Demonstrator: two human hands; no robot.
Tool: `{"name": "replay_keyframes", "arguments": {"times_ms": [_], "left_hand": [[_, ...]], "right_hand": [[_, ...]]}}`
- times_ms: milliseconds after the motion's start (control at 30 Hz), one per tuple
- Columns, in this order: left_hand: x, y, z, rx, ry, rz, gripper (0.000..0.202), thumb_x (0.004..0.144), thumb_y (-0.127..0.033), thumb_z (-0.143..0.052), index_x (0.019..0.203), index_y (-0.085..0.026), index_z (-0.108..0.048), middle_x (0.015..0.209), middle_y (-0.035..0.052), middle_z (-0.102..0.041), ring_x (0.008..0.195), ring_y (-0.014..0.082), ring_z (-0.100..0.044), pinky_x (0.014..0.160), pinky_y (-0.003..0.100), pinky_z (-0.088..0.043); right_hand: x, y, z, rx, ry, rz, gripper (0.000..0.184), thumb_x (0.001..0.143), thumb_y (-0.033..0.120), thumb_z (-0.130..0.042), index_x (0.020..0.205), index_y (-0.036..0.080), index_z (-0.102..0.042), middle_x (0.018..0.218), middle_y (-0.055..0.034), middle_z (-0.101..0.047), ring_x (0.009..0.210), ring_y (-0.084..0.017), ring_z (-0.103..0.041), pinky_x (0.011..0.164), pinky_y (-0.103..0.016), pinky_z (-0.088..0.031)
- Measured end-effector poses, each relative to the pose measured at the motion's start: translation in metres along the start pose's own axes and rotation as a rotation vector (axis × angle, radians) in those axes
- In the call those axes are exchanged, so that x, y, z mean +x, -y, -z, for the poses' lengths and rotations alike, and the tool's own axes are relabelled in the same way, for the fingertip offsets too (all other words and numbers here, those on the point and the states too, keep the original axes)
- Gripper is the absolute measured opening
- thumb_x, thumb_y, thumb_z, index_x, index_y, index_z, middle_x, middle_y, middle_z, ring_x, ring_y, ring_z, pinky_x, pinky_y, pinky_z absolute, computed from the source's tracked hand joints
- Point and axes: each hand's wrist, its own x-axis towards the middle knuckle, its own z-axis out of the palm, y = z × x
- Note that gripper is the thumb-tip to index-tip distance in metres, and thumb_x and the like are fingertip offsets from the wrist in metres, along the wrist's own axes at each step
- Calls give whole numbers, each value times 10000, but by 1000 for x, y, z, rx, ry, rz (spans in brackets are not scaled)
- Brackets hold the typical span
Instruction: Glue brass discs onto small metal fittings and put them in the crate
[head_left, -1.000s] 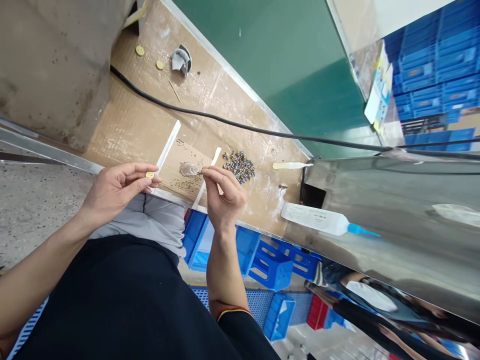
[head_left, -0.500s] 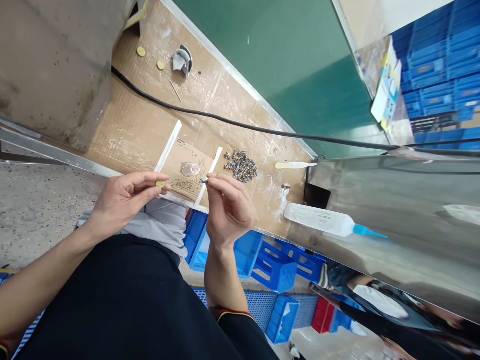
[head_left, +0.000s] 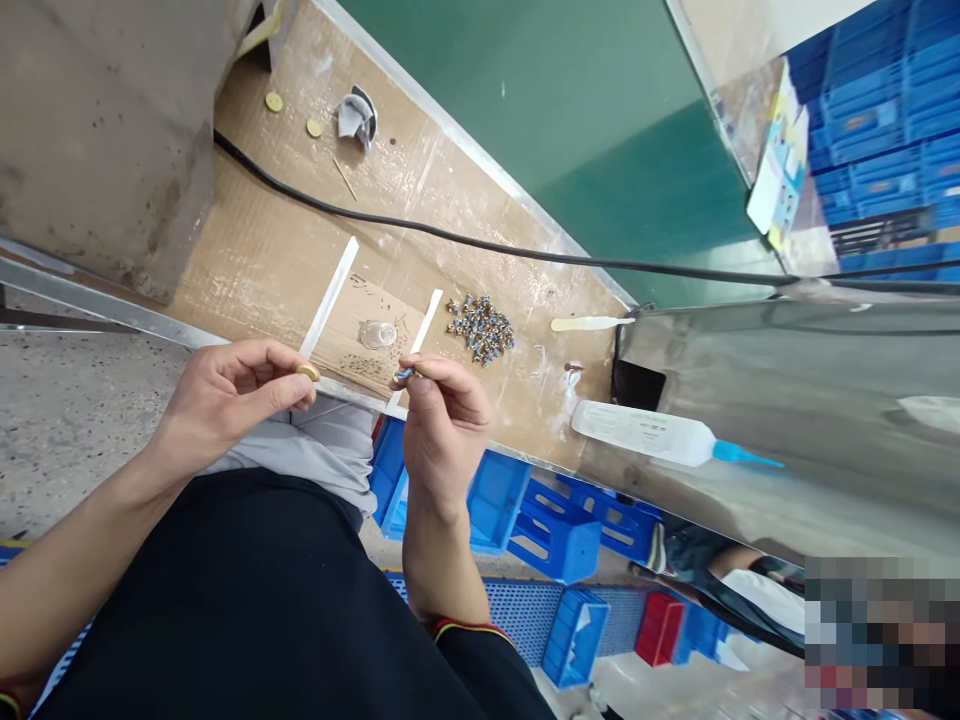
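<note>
Brass disc [head_left: 307, 372] is gripped between the thumb and fingertips of the left hand [head_left: 232, 392], over the near edge of the cardboard sheet [head_left: 247, 260]. The right hand [head_left: 442, 425] is also closed, pinching a small blue-and-silver stud [head_left: 405, 375] between thumb and forefinger, with the other fingers curled. The stud is likewise over the near edge, and it does not touch the disc. Below that edge are the person's black apron [head_left: 225, 600] and grey trousers [head_left: 315, 445], with blue plastic crates [head_left: 487, 500] beside them on the floor. On the cardboard sheet, just past the hands, lies a brown card pad [head_left: 360, 350] carrying a clear round plastic dish [head_left: 378, 334]. Two white strips [head_left: 328, 297] [head_left: 424, 325] flank the pad. Next to the right-hand strip is a heap of matching studs [head_left: 480, 330]. Toward one end of the cardboard sheet lie a white glue bottle [head_left: 641, 435] with a blue nozzle and a flat wooden stick [head_left: 589, 323]. A black cable [head_left: 450, 235] crosses the cardboard sheet beyond the pad. Past the cable, near the far edge, are two loose brass discs [head_left: 274, 101] [head_left: 314, 127], a crumpled scrap of foil [head_left: 356, 113] and a thin splinter of wood [head_left: 345, 178].
</note>
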Motion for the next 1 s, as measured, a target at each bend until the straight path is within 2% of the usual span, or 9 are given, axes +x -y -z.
{"name": "replay_keyframes", "arguments": {"times_ms": [100,233,367,467,533,600,767,900,1000], "left_hand": [[0,-2,-3,-101,50,23,123,987,-350,-911,969,-231,-887,1039,63,-903,882,220,-871,836,328,-749],[1,-3,-7,-34,52,56,141,978,-371,-923,989,-232,-901,950,59,-899,817,230,-875,758,323,-753],[1,2,-8,193,81,-1,190,1075,-419,-797,1058,-261,-902,971,21,-898,882,207,-871,841,296,-721],[-1,5,-10,390,129,-52,196,1095,-432,-766,1056,-302,-907,987,-15,-895,885,184,-847,778,253,-643],[-2,7,-12,445,139,-76,190,1088,-445,-781,1046,-319,-917,989,-26,-895,865,176,-829,720,250,-595],[-4,8,-14,413,121,-86,165,1076,-434,-803,1041,-327,-924,1022,-29,-901,888,178,-833,722,253,-595],[-8,12,-22,254,-4,-83,65,1019,-330,-871,1055,-318,-923,1141,-12,-912,1020,200,-875,938,285,-687],[-8,14,-25,205,-18,-40,101,995,-341,-881,1062,-265,-895,1041,17,-910,932,207,-880,919,309,-718],[-5,12,-25,193,-31,-20,129,975,-353,-883,1035,-239,-886,1000,32,-905,901,214,-874,882,305,-722]], "right_hand": [[0,-9,2,105,-6,-114,70,1048,342,-804,1099,294,-805,1106,-30,-844,878,-165,-799,786,-317,-718],[-3,-14,1,258,6,-221,112,1014,349,-853,1109,307,-811,1099,-10,-844,796,-133,-767,777,-291,-708],[-11,-9,-9,354,37,-216,129,1013,385,-893,1106,329,-823,1110,-5,-845,892,-166,-811,809,-323,-728],[-19,-4,-20,433,97,-186,100,1016,370,-906,1090,345,-843,1095,6,-850,968,-188,-838,878,-359,-742],[-23,-3,-27,432,132,-202,95,1013,375,-911,1070,334,-846,1078,-1,-857,1006,-204,-845,922,-379,-746],[-25,-4,-30,426,145,-240,129,999,401,-923,1051,317,-840,1067,-14,-863,1030,-209,-842,940,-376,-745],[-25,-11,-32,473,172,-405,270,966,502,-929,1061,294,-785,1047,-22,-851,892,-199,-820,861,-389,-765],[-26,-12,-33,544,203,-465,289,967,508,-922,1079,292,-765,1020,-8,-833,861,-186,-813,837,-376,-773],[-26,-12,-32,536,215,-444,275,988,509,-904,1084,295,-760,1025,-7,-832,889,-190,-820,840,-378,-776]]}}
